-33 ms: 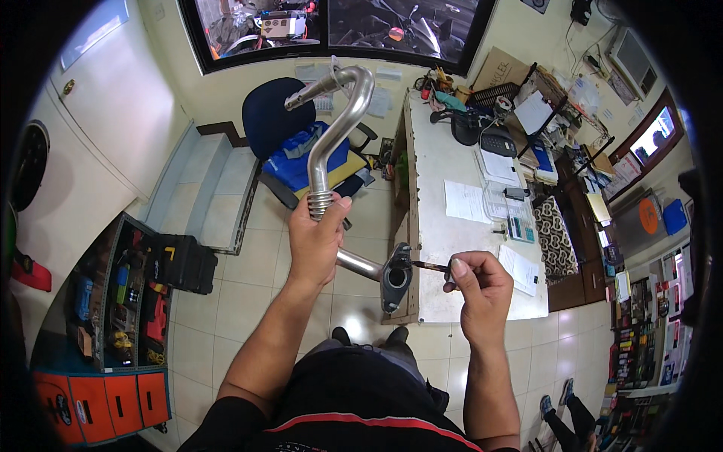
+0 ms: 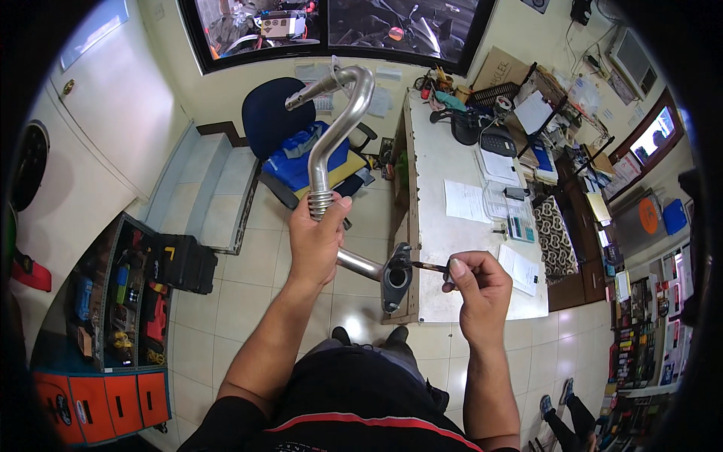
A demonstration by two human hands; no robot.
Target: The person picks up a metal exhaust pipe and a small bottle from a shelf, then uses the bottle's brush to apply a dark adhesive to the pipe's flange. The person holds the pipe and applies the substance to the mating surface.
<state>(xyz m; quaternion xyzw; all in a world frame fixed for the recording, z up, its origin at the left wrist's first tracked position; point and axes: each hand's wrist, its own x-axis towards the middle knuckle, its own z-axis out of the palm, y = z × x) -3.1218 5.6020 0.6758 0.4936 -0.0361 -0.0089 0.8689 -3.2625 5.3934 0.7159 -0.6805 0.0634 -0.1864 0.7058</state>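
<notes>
My left hand (image 2: 315, 245) is wrapped round a bent silver exhaust pipe (image 2: 328, 143) just below its ribbed collar. The pipe curves up into a hook above my hand, and its lower end carries a dark oval flange (image 2: 394, 295) with a round opening. In my right hand (image 2: 480, 290) a slim, dark pen-like tool (image 2: 431, 266) is pinched between thumb and fingers. Its thin tip meets the upper part of the flange, beside the opening; whether it presses there is too small to tell.
A white desk (image 2: 434, 301) with papers, a telephone and a calculator stands to the right. Ahead is a blue office chair (image 2: 275, 113) with blue plastic on its seat. A tool cabinet (image 2: 113, 407) and a black case (image 2: 184, 264) are at left. Another person's legs (image 2: 561, 418) show at lower right.
</notes>
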